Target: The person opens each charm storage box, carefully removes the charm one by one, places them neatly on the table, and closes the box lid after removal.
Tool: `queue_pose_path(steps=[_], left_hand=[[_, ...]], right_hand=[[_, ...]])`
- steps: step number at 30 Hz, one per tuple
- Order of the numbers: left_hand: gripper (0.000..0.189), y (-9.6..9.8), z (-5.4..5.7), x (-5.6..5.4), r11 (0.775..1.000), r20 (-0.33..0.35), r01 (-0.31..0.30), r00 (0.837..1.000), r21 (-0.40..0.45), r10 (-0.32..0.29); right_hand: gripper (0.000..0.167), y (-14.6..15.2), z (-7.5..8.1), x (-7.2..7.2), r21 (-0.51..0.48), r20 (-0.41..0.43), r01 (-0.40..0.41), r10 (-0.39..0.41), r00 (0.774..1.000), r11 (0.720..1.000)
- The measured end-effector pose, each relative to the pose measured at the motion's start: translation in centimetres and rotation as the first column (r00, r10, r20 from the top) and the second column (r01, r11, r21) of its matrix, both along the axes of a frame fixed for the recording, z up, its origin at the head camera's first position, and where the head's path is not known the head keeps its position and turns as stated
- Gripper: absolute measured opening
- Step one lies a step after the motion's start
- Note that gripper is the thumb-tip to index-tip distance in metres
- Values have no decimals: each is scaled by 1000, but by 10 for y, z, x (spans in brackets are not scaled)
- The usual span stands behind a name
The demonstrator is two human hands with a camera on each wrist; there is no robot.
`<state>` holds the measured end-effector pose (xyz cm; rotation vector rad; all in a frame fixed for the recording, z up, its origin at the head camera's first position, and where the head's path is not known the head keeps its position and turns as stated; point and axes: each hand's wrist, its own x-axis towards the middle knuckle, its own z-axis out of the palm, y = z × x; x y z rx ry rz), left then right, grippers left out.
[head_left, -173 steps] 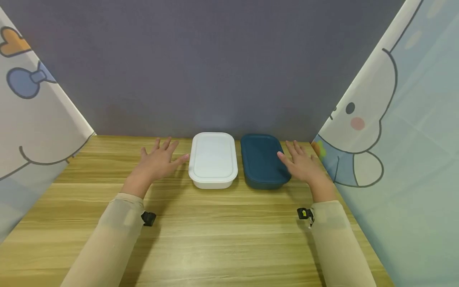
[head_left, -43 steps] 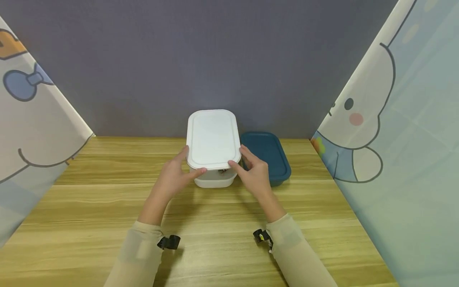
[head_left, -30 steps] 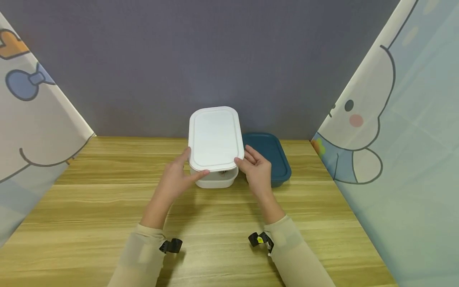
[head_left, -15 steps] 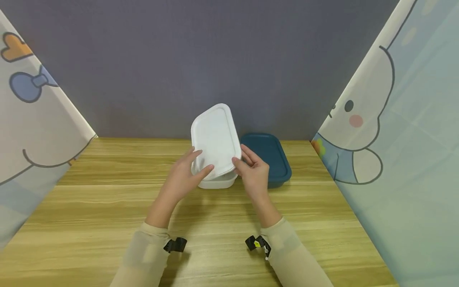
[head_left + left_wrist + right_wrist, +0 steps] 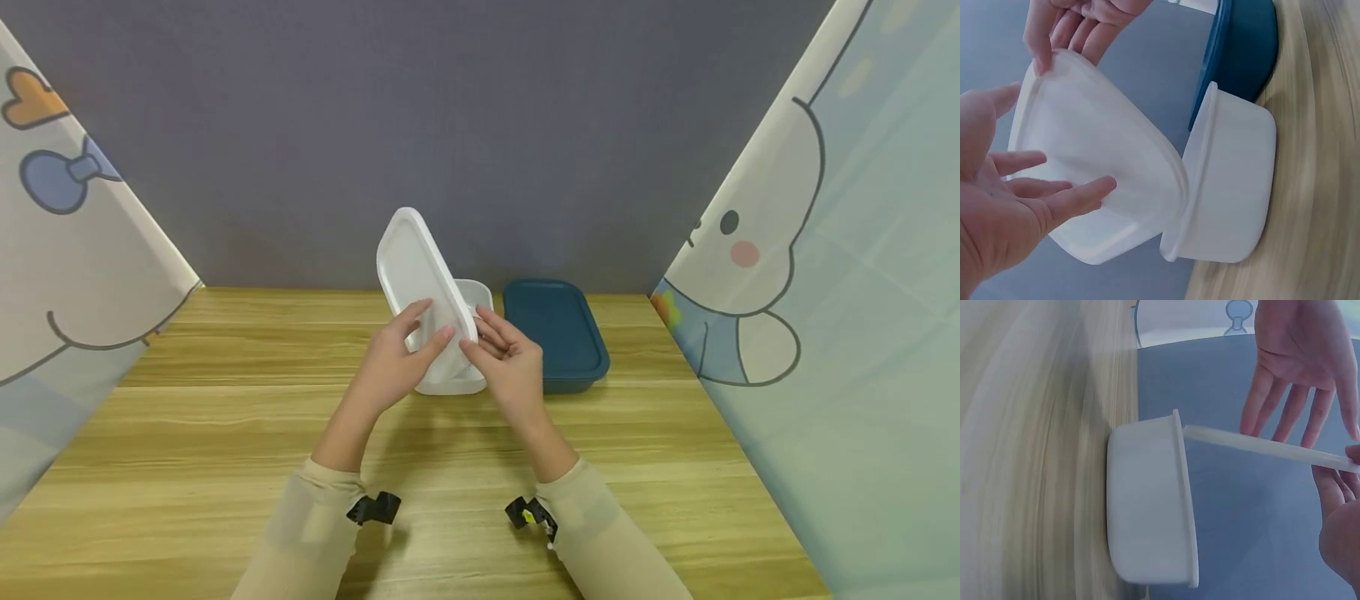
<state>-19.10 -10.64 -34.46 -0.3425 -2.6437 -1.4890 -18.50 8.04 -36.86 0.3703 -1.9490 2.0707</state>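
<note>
A white lid (image 5: 408, 279) is held tilted steeply over the white lunch box (image 5: 456, 387), which sits on the table. My right hand (image 5: 512, 371) pinches the lid's near right edge between thumb and fingers. The fingers of my left hand (image 5: 393, 367) are spread against the lid's outer face. In the left wrist view the lid's lower edge (image 5: 1175, 169) lies close to the box's rim. Seen from the right wrist, the box (image 5: 1147, 503) stands uncovered beside the lid (image 5: 1260, 445). Most of the box's inside is hidden behind the lid and hands.
A dark blue lunch box (image 5: 555, 333) with its lid on stands just right of the white one. A grey panel (image 5: 480, 142) rises behind the wood-grain table (image 5: 225, 417). Printed cartoon cloths hang at both sides.
The white lid came off the box, then swung from nearly flat to steeply tilted and moved left. The right hand moved left with it; the left hand's fingers shifted onto its face.
</note>
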Motion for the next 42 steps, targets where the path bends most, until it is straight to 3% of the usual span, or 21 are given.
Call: queue_pose_path(steps=[5,11,14,18,22,26,30,33,37,42], left_hand=[[84,1,9,6,998,34,-22,999,67,20],[88,2,18,12,982,37,-5,999,189,-2],[80,2,20,13,941,37,24,999,336,-38],[68,5,23,14,855,36,30,998,519,-57],[67,7,24,13,802,53,-14,998,598,-22],[67,6,25,12,753,66,-46,998,657,4],[66,4,25,10,726,69,-74,997,684,36],[66,1,25,10,701,66,-87,996,708,57],[69,-3,25,13,664,60,-76,997,744,47],[73,-10,21,16,628,71,-65,997,775,16]], right_hand=[[54,-8,6,5,8,-4,-52,52,999,999],[47,-13,12,9,-11,-23,-97,97,995,995],[47,-13,13,10,-6,-26,-124,123,992,992],[49,-13,11,8,22,-53,-159,159,986,987],[47,-11,8,5,76,-87,-166,173,981,983],[52,-4,4,-1,236,-78,-87,108,991,968],[76,6,2,-7,376,3,-35,36,999,926],[101,13,0,-12,415,77,-43,12,997,909],[116,20,-5,-18,375,144,-80,27,989,924],[106,23,-9,-22,215,183,-183,145,972,959]])
